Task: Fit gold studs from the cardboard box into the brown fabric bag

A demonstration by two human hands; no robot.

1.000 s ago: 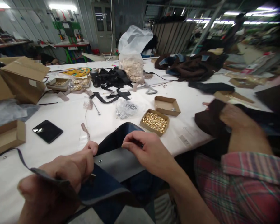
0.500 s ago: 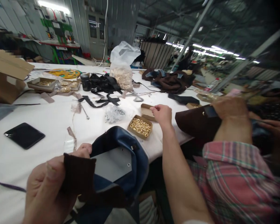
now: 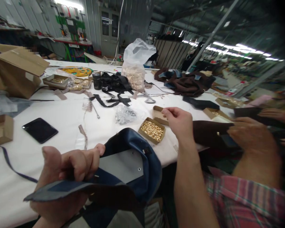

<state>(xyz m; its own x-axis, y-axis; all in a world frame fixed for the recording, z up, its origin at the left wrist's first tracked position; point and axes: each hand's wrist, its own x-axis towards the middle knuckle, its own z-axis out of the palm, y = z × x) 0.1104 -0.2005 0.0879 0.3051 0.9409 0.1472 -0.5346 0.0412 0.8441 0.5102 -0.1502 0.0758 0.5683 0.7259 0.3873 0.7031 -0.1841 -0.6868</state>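
Note:
My left hand [image 3: 77,163] is curled at the edge of a blue, grey and brown patchwork bag [image 3: 154,171], thumb raised. A blue-grey flap of the bag lies across that hand and hides part of it. Inside the bag's open mouth shows a grey panel [image 3: 123,166] with two small eyelets. My right hand [image 3: 180,122] is closed in a pinch over the right end of a shallow cardboard tray [image 3: 158,114]; what the fingertips hold, if anything, is hidden. Just in front stands a cardboard box of small gold metal pieces [image 3: 152,130].
Beside me on the right, a co-worker's hand [image 3: 251,134] works on dark brown fabric [image 3: 209,133]. A bag of silver pieces [image 3: 125,114], black straps [image 3: 116,84], a dark tablet-like slab [image 3: 40,129] and a large carton [image 3: 21,71] are on the white table.
My left thumb has lifted off the dark brown piece it pressed, and the bag's flap now lies flatter across the hand. My right hand stays at the tray. The view has shifted left.

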